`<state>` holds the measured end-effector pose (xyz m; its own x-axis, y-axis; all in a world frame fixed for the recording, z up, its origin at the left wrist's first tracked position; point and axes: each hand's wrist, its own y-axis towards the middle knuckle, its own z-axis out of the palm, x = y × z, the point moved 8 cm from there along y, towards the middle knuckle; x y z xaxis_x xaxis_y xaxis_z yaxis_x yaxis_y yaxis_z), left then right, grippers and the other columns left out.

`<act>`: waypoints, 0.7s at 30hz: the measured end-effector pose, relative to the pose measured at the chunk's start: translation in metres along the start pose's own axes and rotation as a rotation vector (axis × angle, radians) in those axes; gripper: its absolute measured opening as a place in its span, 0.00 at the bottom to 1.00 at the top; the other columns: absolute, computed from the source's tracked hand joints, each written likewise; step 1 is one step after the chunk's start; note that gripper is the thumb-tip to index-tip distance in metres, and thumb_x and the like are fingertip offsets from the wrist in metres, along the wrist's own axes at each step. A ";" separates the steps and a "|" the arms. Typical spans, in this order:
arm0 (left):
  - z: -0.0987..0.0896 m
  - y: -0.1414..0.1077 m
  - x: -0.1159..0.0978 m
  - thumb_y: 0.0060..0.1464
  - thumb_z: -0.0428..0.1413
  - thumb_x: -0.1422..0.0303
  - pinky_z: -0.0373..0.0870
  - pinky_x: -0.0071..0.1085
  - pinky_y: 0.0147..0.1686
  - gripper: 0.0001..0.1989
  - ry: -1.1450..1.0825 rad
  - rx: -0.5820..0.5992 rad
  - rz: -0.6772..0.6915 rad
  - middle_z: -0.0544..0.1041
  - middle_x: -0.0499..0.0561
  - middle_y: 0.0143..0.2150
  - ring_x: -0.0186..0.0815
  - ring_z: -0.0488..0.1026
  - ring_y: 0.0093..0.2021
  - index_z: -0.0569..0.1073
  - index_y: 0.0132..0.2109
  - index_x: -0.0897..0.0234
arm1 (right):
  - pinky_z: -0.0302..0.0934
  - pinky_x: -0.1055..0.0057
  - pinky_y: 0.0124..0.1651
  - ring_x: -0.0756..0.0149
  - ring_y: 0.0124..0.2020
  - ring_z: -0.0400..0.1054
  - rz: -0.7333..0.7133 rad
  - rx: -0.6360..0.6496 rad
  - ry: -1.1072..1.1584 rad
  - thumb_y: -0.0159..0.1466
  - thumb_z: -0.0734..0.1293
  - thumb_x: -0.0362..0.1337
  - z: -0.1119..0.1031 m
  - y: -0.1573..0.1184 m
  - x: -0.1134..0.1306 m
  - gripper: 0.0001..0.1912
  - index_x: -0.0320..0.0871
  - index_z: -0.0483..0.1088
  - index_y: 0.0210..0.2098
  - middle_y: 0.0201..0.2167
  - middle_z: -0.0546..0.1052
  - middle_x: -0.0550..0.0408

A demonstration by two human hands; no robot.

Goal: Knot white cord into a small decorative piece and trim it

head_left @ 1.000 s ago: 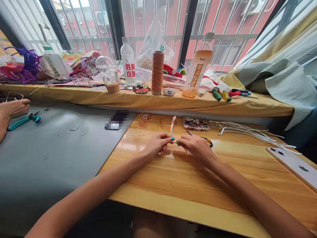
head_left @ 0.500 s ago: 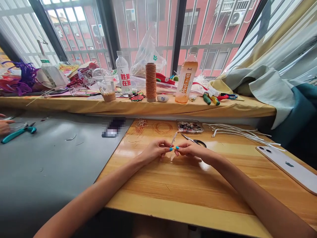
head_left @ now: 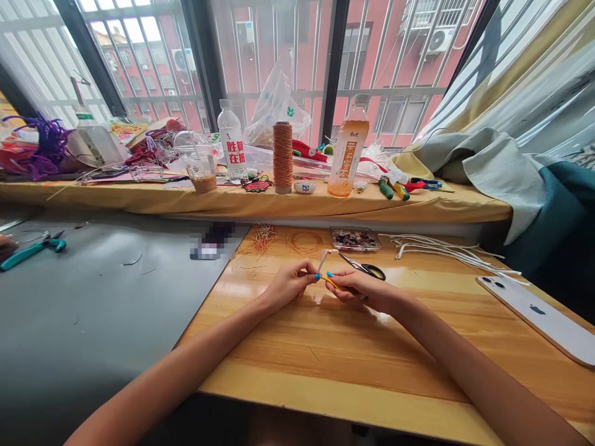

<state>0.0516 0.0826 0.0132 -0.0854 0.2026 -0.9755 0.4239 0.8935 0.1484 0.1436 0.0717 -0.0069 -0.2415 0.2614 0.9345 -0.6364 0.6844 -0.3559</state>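
Observation:
Over the wooden table, my left hand [head_left: 292,282] pinches a white cord [head_left: 321,261] between thumb and fingertips. The cord rises and bends over toward the scissors [head_left: 373,271], which have black handles and lie just behind my hands. In my right hand [head_left: 357,288] is a thin yellow-orange piece [head_left: 331,282], its tip pointing at my left fingertips; what it is I cannot tell. The fingertips of the two hands are close together. Behind them stands a clear box of small beads [head_left: 356,239].
Orange thread [head_left: 303,242] lies coiled on the wooden table, near loose thread ends [head_left: 264,238]. White cords [head_left: 441,248] and a phone [head_left: 534,310] are on the right. Teal pliers [head_left: 32,251] and another person's hand [head_left: 5,246] are far left. Bottles and a thread spool [head_left: 282,158] line the sill.
My right hand has shifted slightly, and more of the yellow-orange piece shows in it. The white cord now bends over more at its top. The other person's hand moved left.

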 end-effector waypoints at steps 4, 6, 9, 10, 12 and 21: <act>-0.005 0.000 0.001 0.48 0.49 0.63 0.50 0.18 0.11 0.10 0.057 -0.074 -0.001 0.57 0.38 0.10 0.23 0.55 0.10 0.59 0.27 0.65 | 0.44 0.79 0.16 0.79 0.14 0.51 -0.128 -0.204 -0.208 0.58 0.54 0.47 -0.004 0.004 0.010 0.17 0.39 0.60 0.29 0.20 0.64 0.59; -0.007 0.001 0.006 0.50 0.47 0.62 0.49 0.18 0.10 0.11 0.052 -0.099 -0.014 0.57 0.38 0.10 0.23 0.54 0.10 0.58 0.27 0.64 | 0.47 0.77 0.19 0.77 0.17 0.56 -0.285 -0.404 -0.502 0.59 0.54 0.46 -0.007 -0.001 0.023 0.15 0.39 0.60 0.32 0.25 0.66 0.56; -0.010 0.004 0.016 0.50 0.46 0.60 0.48 0.19 0.09 0.12 0.016 -0.129 -0.048 0.56 0.38 0.09 0.23 0.52 0.09 0.57 0.27 0.64 | 0.46 0.76 0.22 0.72 0.24 0.61 -0.532 -0.666 -1.140 0.60 0.56 0.39 0.006 -0.015 0.041 0.09 0.40 0.62 0.36 0.32 0.69 0.52; -0.011 0.005 0.019 0.50 0.46 0.60 0.48 0.19 0.09 0.12 0.003 -0.134 -0.059 0.56 0.38 0.09 0.23 0.52 0.09 0.57 0.27 0.64 | 0.45 0.75 0.22 0.72 0.24 0.61 -0.582 -0.702 -1.338 0.60 0.56 0.35 0.013 -0.017 0.042 0.08 0.40 0.63 0.36 0.32 0.69 0.52; -0.011 0.006 0.022 0.50 0.47 0.59 0.50 0.19 0.10 0.13 -0.022 -0.135 -0.068 0.58 0.38 0.10 0.23 0.53 0.09 0.57 0.26 0.64 | 0.44 0.74 0.23 0.71 0.23 0.60 -0.659 -0.725 -1.628 0.60 0.54 0.30 0.025 -0.019 0.042 0.09 0.39 0.65 0.34 0.28 0.70 0.53; -0.003 0.009 0.014 0.42 0.55 0.61 0.59 0.21 0.16 0.16 -0.248 -0.033 -0.094 0.70 0.47 0.26 0.26 0.68 0.19 0.65 0.36 0.68 | 0.47 0.74 0.31 0.70 0.27 0.63 -0.827 -0.777 -1.730 0.59 0.54 0.26 0.027 -0.028 0.048 0.11 0.40 0.67 0.33 0.26 0.72 0.55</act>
<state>0.0520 0.0946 0.0016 0.1022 0.0168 -0.9946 0.3949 0.9170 0.0560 0.1303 0.0469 0.0483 -0.7077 -0.6440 -0.2907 -0.6702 0.4817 0.5646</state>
